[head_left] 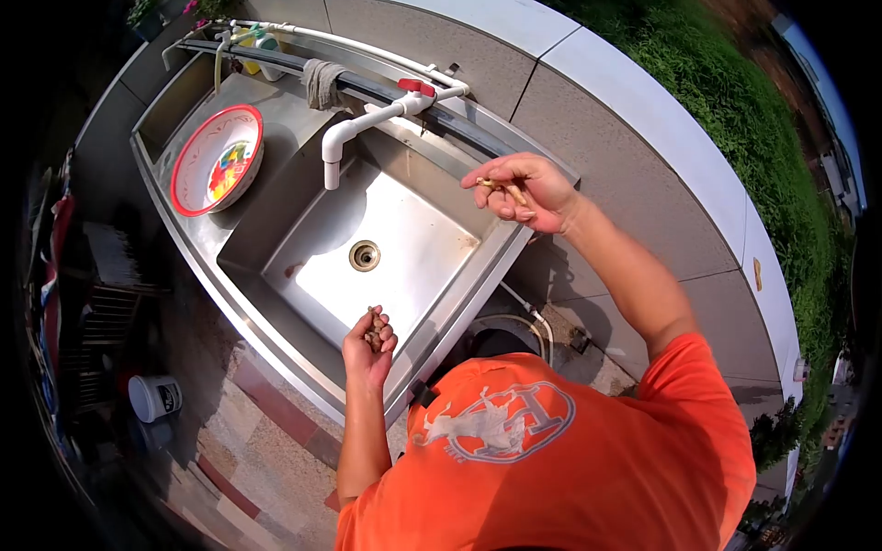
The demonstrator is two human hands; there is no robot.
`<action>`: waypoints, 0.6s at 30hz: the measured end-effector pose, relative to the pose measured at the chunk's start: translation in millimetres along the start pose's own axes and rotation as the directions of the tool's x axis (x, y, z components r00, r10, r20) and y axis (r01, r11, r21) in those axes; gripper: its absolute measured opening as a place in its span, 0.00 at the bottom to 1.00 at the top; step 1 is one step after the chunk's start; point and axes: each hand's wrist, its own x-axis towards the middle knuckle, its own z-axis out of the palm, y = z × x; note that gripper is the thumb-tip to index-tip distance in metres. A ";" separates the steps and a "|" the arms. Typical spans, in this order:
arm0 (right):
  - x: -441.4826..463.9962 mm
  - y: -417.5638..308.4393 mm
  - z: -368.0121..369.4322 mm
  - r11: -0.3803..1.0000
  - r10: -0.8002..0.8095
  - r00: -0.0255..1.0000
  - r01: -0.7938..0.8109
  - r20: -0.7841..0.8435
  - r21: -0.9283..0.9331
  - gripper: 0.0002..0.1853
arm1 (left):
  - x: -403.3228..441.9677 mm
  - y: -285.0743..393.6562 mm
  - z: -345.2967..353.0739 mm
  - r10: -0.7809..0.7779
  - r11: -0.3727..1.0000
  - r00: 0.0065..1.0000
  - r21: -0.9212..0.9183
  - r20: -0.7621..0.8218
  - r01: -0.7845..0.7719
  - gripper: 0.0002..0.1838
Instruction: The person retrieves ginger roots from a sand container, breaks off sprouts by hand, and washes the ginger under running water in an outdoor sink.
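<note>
Above the near edge of the steel sink (404, 216), my left hand (366, 356) is closed around small brownish, knobbly pieces (374, 338). My fingers cover part of them, and I cannot make out their exact kind. Off the sink's right corner, my right hand (544, 191) is raised with its palm turned up. Its fingers curl on a pale yellow-brown, root-like piece (516, 195). Both hands are apart from the basin floor, where the round drain (365, 256) shows. A white pipe tap (333, 165) with a red handle (416, 87) points down over the basin.
A red-rimmed basin (180, 174) with a coloured pattern stands on the left drainboard. A grey cloth (322, 84) hangs over the dark rail, near bottles (267, 57). A white bucket (154, 398) stands on the floor at left. A tiled wall (625, 174) runs behind the sink.
</note>
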 end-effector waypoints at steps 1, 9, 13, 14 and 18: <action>5.9 4.3 3.6 0.999 0.032 0.999 -0.032 0.004 0.003 0.17 | 1.9 2.6 -5.3 0.002 1.000 1.000 -0.008 -0.001 -0.002 0.10; 38.3 -46.1 -16.5 0.908 0.002 0.988 -0.068 -0.157 -0.414 0.12 | 0.5 9.9 -21.2 0.070 0.995 0.996 -0.072 -0.061 -0.075 0.09; 24.3 -210.9 -104.9 0.753 -0.608 0.742 0.652 -0.282 0.094 0.29 | 6.7 12.5 -14.9 0.110 0.988 0.992 -0.097 -0.064 -0.116 0.10; 34.6 -218.0 -128.8 0.785 -0.582 0.731 0.619 -0.356 -0.013 0.29 | 8.5 12.6 -12.2 0.115 0.987 0.991 -0.104 -0.072 -0.122 0.10; 74.9 -167.5 -100.5 0.742 -0.558 0.767 0.290 -0.317 -0.604 0.19 | 22.1 9.5 10.6 0.134 0.987 0.989 -0.078 -0.069 -0.139 0.10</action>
